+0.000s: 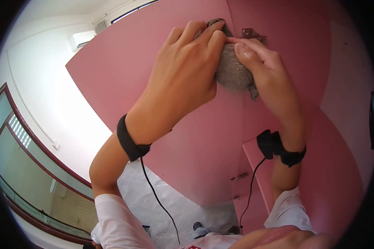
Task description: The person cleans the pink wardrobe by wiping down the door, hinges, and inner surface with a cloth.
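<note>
Both of my hands are raised in front of a pink cabinet door (141, 58) that stands ajar. Between them is a bunched grey cloth (234, 74) with a fuzzy surface, its lower part hanging down and a small end sticking out at the bottom right. My left hand (189, 62) is closed on the upper left of the cloth, fingers bent over it. From the right, my right hand (264, 66) pinches the cloth, thumb on the near side. Just to the right of the fingers is a metal hinge (253, 36).
A lower hinge (239, 177) and a pink shelf edge (253, 166) lie below the hands. Black wrist bands (131, 141) trail thin cables. A framed window (37, 178) is at left, and an air conditioner (81, 40) hangs on the white wall. Grey floor (153, 186) shows below.
</note>
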Tool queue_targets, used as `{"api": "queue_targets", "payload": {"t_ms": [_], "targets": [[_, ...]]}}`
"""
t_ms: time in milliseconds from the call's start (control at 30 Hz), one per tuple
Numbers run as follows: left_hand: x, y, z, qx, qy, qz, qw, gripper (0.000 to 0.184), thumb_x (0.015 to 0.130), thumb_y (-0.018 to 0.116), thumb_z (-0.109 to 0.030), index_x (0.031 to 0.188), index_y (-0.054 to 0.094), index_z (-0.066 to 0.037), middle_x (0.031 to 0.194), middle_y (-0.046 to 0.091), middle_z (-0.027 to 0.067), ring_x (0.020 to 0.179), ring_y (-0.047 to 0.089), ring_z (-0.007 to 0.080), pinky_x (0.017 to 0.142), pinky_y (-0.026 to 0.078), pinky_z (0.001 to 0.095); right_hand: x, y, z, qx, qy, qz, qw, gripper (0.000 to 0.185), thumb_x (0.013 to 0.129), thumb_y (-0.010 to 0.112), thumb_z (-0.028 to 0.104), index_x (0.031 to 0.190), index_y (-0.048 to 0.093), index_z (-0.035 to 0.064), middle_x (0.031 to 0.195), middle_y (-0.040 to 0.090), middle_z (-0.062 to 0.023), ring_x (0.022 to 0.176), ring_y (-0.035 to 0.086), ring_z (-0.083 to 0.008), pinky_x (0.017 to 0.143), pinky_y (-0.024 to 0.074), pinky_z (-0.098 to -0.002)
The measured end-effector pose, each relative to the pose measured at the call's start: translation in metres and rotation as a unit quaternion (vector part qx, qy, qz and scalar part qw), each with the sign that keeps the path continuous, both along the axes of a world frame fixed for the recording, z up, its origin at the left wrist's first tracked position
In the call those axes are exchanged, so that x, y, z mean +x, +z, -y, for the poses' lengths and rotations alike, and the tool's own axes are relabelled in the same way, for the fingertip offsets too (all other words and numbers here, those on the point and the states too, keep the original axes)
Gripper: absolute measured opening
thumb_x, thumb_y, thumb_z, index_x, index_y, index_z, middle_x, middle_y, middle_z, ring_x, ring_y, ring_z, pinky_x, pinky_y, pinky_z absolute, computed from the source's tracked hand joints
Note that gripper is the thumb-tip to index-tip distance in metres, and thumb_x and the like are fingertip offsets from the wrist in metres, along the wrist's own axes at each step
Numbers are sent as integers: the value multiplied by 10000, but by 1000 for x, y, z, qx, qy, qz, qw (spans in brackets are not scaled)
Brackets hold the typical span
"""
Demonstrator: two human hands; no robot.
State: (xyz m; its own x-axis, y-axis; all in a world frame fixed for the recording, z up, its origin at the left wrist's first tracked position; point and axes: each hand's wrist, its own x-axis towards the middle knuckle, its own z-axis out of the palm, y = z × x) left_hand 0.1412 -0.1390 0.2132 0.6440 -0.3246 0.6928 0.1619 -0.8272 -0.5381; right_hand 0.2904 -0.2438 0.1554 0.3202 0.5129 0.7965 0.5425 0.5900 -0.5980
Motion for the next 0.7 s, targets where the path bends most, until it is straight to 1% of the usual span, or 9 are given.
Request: {"api": "queue_targets", "payload": {"t_ms": [67, 133, 267, 333, 367, 433, 500, 600, 700], "targets": [[11, -9, 7, 28, 19, 9, 999, 552, 688, 693, 0, 1233, 605, -10, 1381, 644, 154, 1270, 558, 362, 1069, 451, 441, -2, -2, 9, 47, -39, -17, 998, 406, 1080, 547, 278, 1269, 664, -62, 933, 666, -109, 836, 634, -168, 775, 520, -340], [15, -20, 4, 52, 41, 17, 998, 478, 699, 734, -43, 1161, 618, 2, 1403, 629, 160, 1274, 554, 336, 1073, 440, 409, -4, 2, 20, -77, -89, 1, 993, 399, 1066, 557, 260, 1285, 661, -58, 1009, 683, -169, 879, 678, -251, 815, 533, -361], [6, -54, -2, 63, 94, -3, 994, 469, 726, 749, -66, 1167, 606, 4, 1471, 585, 177, 1344, 511, 335, 1116, 411, 419, 4, -8, 16, -111, -91, 90, 985, 384, 1052, 568, 245, 1276, 667, -51, 1075, 675, -204, 915, 692, -323, 835, 538, -376], [5, -60, -4, 47, 100, -15, 994, 470, 731, 752, -72, 1169, 603, 7, 1489, 571, 185, 1358, 501, 341, 1125, 405, 424, 4, -4, 21, -185, -78, 119, 972, 380, 1049, 576, 241, 1276, 666, -51, 1105, 681, -200, 947, 699, -344, 837, 543, -389], [5, -57, -7, 43, 87, -9, 995, 466, 730, 749, -73, 1165, 603, 9, 1472, 579, 186, 1335, 515, 333, 1113, 414, 419, 3, -4, 21, -187, -79, 118, 972, 380, 1049, 576, 241, 1276, 666, -51, 1105, 681, -200, 947, 699, -344, 837, 543, -389], [7, -47, -4, 41, 74, 0, 996, 463, 729, 745, -74, 1161, 604, 12, 1454, 587, 187, 1312, 528, 324, 1101, 423, 414, 3, -2, 26, -156, -81, 107, 979, 394, 1065, 579, 211, 1341, 633, -64, 1153, 650, -97, 1027, 657, -186, 912, 522, -315], [9, -37, 2, 15, 34, -7, 999, 423, 719, 737, -74, 1115, 613, 8, 1310, 640, 161, 1205, 567, 294, 1023, 457, 388, -1, 2, 33, -137, -103, 101, 980, 393, 1067, 576, 214, 1342, 636, -59, 1142, 661, -91, 1014, 656, -181, 915, 518, -312], [16, -30, 3, 21, 45, -1, 999, 383, 707, 735, -73, 1066, 622, -1, 1150, 651, 127, 1103, 581, 267, 938, 470, 364, -1, 5, 31, -110, -124, 77, 983, 396, 1067, 575, 227, 1347, 643, -44, 1114, 683, -80, 996, 651, -170, 911, 516, -308], [23, -33, -7, 57, 18, 38, 998, 358, 703, 736, -70, 1038, 624, -7, 1061, 636, 102, 1068, 580, 254, 902, 465, 354, -6, 9, 30, -125, -136, 40, 982, 407, 1064, 582, 247, 1362, 642, -23, 1083, 700, -74, 995, 646, -160, 879, 527, -309]]}}
